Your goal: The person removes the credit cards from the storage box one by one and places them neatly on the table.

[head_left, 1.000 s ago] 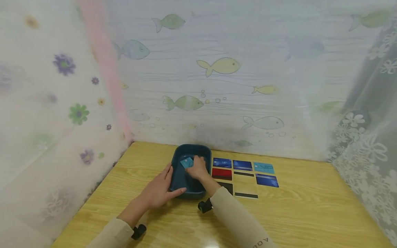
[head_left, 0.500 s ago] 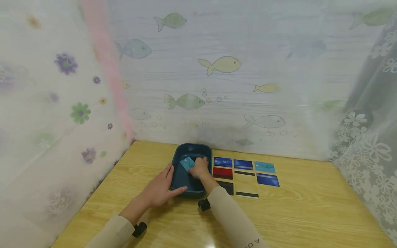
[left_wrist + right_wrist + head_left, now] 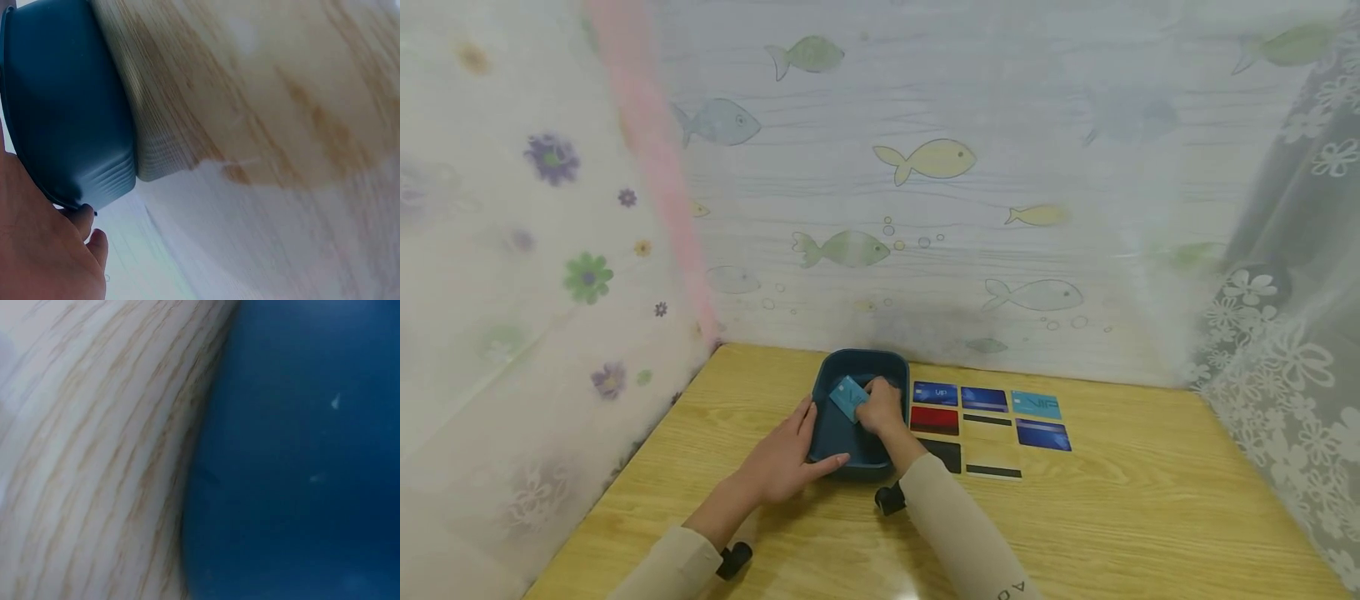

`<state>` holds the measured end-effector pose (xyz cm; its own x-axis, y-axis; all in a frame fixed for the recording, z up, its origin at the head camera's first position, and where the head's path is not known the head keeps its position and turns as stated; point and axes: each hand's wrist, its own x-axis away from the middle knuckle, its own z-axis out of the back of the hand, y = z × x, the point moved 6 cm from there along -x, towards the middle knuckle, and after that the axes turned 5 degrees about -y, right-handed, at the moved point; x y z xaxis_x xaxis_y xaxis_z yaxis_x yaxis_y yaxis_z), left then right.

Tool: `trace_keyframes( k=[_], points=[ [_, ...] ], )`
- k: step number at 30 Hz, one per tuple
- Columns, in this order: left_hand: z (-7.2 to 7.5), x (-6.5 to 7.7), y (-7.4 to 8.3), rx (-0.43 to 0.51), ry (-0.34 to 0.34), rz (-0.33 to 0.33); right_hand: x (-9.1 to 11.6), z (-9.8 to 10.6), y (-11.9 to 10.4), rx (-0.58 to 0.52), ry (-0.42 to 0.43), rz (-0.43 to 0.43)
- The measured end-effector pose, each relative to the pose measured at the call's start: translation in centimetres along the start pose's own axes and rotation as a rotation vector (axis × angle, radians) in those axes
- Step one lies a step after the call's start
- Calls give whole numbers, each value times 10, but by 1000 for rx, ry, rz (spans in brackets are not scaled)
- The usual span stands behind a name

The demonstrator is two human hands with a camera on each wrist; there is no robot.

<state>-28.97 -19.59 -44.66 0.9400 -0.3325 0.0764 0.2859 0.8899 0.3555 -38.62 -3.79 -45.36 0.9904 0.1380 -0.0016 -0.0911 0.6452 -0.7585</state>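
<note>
A dark blue plastic bin [image 3: 837,442] stands on the wooden table toward the back. Along its left side lies my left hand [image 3: 778,458], fingers straight against the rim and thumb stretched by the front edge; the left wrist view shows fingertips at the bin's rim [image 3: 47,197]. My right hand [image 3: 882,407] reaches inside and pinches a light blue card [image 3: 848,397] by its right side. That card is tilted, with a small chip mark near its upper left corner. The right fingertips are partly hidden. Only the bin's outer wall [image 3: 294,456] and table show in the right wrist view.
Right of the bin, cards lie in rows: a blue VIP card [image 3: 936,393], a blue striped card [image 3: 984,400], a light blue VIP card [image 3: 1036,405], a red card [image 3: 935,421], another blue card [image 3: 1043,435], a black card [image 3: 947,455] and pale black-striped cards [image 3: 992,472]. A fish-patterned curtain [image 3: 925,250] hangs behind.
More of the light blue card shows beside the right fingers, and it has turned and shifted slightly left. The left hand keeps its place on the bin.
</note>
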Motion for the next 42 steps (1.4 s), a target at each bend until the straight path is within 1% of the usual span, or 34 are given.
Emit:
trace_keyframes(
  k=[3,5,14,21,27,31,37,42],
  points=[
    [0,0,0,0,-2,2,0,0,3,-59,7,-24],
    [0,0,1,3,-2,2,-1,1,4,-77,14,-22],
    [1,-2,1,4,0,-5,-3,4,-2,-89,74,37],
    [-1,-1,-1,-2,-2,2,0,6,-5,-112,102,50],
    [-1,0,0,7,0,4,2,10,-7,-120,139,112],
    [0,-1,1,7,1,4,3,13,-9,-150,156,147],
    [0,-1,1,-4,5,-1,5,16,-13,-187,146,199],
    [0,-1,0,-5,2,3,10,25,-19,-216,125,236]
  ],
)
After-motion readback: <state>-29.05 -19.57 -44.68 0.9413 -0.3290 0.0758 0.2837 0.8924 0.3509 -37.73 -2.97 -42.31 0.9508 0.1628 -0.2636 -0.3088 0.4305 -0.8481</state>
